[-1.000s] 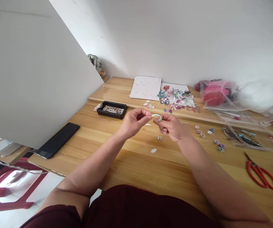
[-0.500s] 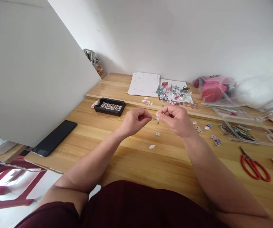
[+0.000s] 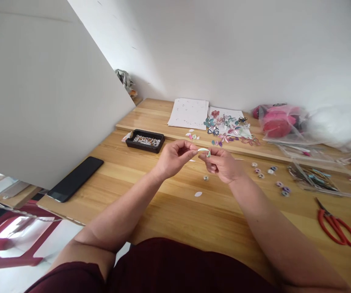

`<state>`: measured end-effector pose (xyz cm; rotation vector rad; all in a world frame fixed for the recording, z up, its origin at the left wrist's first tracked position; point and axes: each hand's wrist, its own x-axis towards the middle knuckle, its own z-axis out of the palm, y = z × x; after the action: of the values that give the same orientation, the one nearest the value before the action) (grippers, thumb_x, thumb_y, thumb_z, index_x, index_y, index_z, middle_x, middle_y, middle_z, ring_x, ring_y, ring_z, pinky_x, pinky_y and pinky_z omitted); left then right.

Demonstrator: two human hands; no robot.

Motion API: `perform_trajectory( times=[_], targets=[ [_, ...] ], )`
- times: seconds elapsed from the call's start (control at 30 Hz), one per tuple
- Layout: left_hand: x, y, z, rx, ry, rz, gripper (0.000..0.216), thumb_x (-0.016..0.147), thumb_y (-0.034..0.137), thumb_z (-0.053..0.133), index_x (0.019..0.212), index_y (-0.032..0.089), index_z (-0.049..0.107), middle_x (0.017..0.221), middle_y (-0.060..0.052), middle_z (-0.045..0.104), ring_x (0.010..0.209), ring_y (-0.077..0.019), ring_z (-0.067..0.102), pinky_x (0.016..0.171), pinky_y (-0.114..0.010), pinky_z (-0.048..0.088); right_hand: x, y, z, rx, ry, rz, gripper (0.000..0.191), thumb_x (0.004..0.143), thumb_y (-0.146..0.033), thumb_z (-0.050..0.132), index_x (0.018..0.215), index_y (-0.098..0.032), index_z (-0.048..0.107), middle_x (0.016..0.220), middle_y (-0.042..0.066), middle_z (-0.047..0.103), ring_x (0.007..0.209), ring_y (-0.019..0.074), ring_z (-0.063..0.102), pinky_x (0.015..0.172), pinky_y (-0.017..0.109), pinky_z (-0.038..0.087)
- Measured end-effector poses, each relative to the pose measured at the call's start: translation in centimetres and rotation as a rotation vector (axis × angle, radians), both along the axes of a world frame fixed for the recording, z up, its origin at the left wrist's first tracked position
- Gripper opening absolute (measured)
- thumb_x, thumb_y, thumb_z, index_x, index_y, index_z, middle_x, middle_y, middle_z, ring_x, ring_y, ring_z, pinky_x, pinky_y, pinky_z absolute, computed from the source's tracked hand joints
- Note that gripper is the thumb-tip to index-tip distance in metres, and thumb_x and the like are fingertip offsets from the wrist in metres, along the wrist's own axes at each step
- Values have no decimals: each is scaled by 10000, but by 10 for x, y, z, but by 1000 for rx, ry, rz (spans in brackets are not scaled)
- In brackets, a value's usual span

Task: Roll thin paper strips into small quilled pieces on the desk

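My left hand point(image 3: 175, 156) and my right hand point(image 3: 222, 165) meet above the wooden table point(image 3: 169, 211), both pinching a small curved white and green paper strip point(image 3: 203, 150) between their fingertips. A small rolled paper coil point(image 3: 206, 178) and a white petal-shaped scrap point(image 3: 197, 194) lie on the table just below my hands. Further back rests a cluster of finished paper flowers point(image 3: 228, 128) on a white sheet.
A black tray of beads point(image 3: 145, 141) sits left of my hands, a black phone point(image 3: 75, 179) near the left edge. Several paper coils point(image 3: 269, 175) lie to the right, by a clear plastic box point(image 3: 318, 177), red scissors point(image 3: 338, 227) and a pink bag point(image 3: 277, 121).
My right hand has dropped back down and turned, bending the strip into a curve between both hands. The view has shifted slightly.
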<state>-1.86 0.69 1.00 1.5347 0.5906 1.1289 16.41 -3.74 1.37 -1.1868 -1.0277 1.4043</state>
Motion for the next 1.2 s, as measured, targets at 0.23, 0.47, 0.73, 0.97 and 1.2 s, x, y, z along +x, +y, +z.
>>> perform_trajectory(
  times=[0.23, 0.47, 0.73, 0.97, 1.2],
  targets=[
    [1, 5, -4, 65, 98, 257, 135, 799, 258, 741, 846, 134, 714, 782, -48, 719, 660, -101, 594, 634, -226, 483, -8, -10, 5, 104, -216, -1, 288, 665, -396, 819, 690, -152, 668, 494, -59, 454, 421, 51, 327, 425, 231, 208],
    [-1, 2, -2, 217, 243, 235, 75, 799, 215, 719, 803, 140, 723, 736, -33, 694, 610, -93, 537, 571, -212, 443, -6, -20, 23, 386, -554, -125, 204, 805, -344, 716, 748, -148, 713, 508, -63, 386, 480, 61, 280, 465, 250, 193],
    [-1, -6, 3, 182, 312, -11, 135, 825, 262, 705, 827, 128, 723, 759, -46, 703, 625, -98, 534, 580, -215, 430, 6, -15, 26, 490, -640, -194, 163, 807, -308, 705, 755, -156, 734, 490, -74, 322, 472, 64, 265, 478, 260, 202],
    [-1, -11, 7, 54, 241, -149, 179, 813, 289, 740, 827, 114, 710, 767, -49, 688, 652, -100, 555, 618, -226, 439, 9, -8, 16, 416, -568, -157, 191, 785, -350, 735, 755, -162, 748, 504, -63, 358, 490, 67, 261, 489, 264, 192],
    [-1, -8, 7, -36, 89, -146, 234, 791, 331, 788, 813, 119, 693, 732, -29, 669, 617, -82, 541, 584, -210, 432, 6, -1, 8, 213, -299, -125, 315, 634, -414, 853, 735, -151, 712, 532, -41, 495, 467, 56, 334, 461, 244, 216]
  ],
)
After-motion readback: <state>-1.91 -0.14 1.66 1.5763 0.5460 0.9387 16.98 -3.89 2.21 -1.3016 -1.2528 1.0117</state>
